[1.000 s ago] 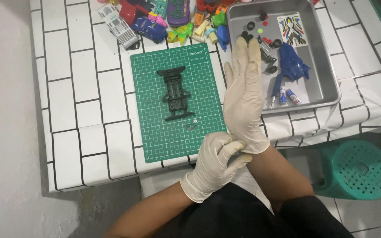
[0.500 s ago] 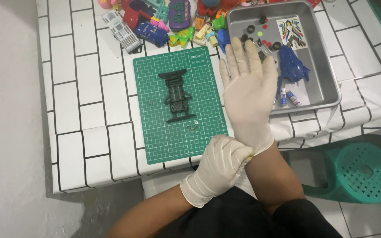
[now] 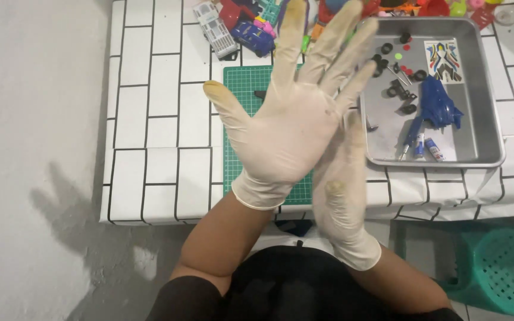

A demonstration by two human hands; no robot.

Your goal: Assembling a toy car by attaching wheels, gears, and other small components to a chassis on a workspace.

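Observation:
Both my hands wear thin white gloves and are raised over the table's front edge. My left hand (image 3: 287, 125) is spread wide, fingers pointing up, and holds nothing. My right hand (image 3: 340, 184) is partly behind it, flat and blurred, and also holds nothing. Together they cover most of a green cutting mat (image 3: 238, 89). Only a small black piece (image 3: 260, 93) on the mat shows beside my left hand.
A metal tray (image 3: 486, 128) at the right holds a blue toy car body (image 3: 438, 107), a sticker sheet (image 3: 444, 59), small black wheels (image 3: 401, 90) and small tubes. Colourful toy cars (image 3: 254, 35) crowd the far edge of the white tiled table (image 3: 150, 119). A green stool (image 3: 501, 273) stands lower right.
My left hand has let go of the right glove's cuff and risen, spread open, in front of the right hand. Both hands are now closer to the camera.

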